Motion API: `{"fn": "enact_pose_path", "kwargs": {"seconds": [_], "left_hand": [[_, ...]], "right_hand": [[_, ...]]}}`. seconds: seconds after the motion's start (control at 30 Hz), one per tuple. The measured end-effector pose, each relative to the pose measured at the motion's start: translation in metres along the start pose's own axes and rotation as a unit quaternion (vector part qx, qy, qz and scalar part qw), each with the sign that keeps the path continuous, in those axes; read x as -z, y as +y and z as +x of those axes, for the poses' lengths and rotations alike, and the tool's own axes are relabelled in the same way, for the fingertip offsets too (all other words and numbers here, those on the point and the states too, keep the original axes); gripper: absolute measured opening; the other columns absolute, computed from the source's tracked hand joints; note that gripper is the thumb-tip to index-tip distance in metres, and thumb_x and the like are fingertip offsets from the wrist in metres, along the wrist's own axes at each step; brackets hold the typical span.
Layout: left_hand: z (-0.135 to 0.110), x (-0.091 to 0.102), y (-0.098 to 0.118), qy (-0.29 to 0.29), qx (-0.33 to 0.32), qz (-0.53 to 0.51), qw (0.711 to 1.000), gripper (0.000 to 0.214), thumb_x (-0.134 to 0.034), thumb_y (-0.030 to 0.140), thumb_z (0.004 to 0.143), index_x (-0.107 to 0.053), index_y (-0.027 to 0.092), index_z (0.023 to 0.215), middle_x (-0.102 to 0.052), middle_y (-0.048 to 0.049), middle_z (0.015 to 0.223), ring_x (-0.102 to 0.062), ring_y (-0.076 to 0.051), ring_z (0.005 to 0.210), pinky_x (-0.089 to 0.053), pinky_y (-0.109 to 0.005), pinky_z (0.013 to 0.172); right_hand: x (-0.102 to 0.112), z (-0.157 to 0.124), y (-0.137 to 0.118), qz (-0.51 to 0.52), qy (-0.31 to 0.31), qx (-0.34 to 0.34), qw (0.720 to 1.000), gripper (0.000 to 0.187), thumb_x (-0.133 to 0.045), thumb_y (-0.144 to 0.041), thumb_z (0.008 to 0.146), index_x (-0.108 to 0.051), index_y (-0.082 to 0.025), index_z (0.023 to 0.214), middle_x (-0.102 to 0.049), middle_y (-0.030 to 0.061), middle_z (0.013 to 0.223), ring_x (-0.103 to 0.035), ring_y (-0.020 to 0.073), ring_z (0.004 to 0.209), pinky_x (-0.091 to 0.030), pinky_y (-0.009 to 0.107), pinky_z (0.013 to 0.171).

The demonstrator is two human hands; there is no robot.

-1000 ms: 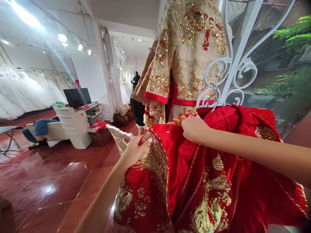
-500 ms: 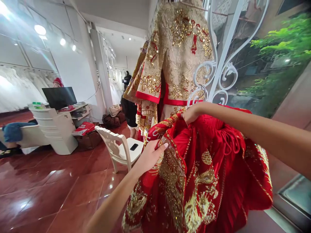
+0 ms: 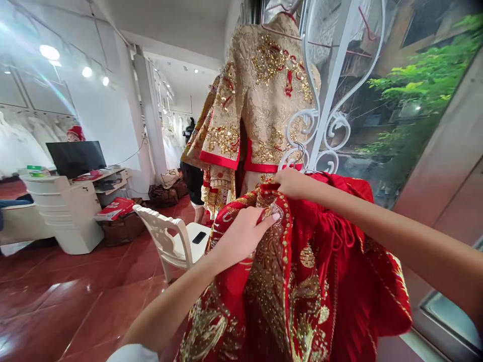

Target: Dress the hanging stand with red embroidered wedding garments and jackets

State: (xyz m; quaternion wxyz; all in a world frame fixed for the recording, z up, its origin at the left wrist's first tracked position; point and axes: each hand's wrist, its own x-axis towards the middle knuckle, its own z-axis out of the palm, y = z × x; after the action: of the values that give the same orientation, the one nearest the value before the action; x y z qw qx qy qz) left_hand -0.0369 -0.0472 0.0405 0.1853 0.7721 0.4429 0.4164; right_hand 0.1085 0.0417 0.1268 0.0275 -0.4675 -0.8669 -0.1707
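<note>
Gold embroidered robe [image 3: 264, 95] hanging at 12 o'clock, white plastic chair [image 3: 169, 236] with 1 phone [image 3: 198, 238] at 9 o'clock, monitor [image 3: 75, 158] on white desk [image 3: 64, 211] far left.

A red gold-embroidered garment [image 3: 302, 281] is gripped at its upper edge by the left hand [image 3: 243, 234] and the right hand [image 3: 290, 182]. At twelve o'clock a gold embroidered robe [image 3: 264, 100] is hung beside a white scrolled rack [image 3: 320, 125]. At nine o'clock a white plastic chair [image 3: 169, 241] is seen on the red tiled floor [image 3: 68, 301].
</note>
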Motion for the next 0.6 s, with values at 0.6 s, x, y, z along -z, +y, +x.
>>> {"fn": "enact_pose_path", "kwargs": {"seconds": [0.6], "left_hand": [[0.035, -0.025, -0.017, -0.015, 0.033, 0.110, 0.993, 0.041, -0.059, 0.055, 0.071, -0.058, 0.014, 0.071, -0.061, -0.0054, 0.071, -0.054, -0.019, 0.065, -0.038, -0.030, 0.061]], "right_hand": [[0.016, 0.009, 0.006, -0.036, -0.123, 0.074, 0.989, 0.026, -0.048, -0.011, 0.075, -0.067, -0.005, 0.092, -0.063, 0.0115, 0.077, -0.054, 0.0162, 0.066, -0.035, 0.025, 0.055]]}}
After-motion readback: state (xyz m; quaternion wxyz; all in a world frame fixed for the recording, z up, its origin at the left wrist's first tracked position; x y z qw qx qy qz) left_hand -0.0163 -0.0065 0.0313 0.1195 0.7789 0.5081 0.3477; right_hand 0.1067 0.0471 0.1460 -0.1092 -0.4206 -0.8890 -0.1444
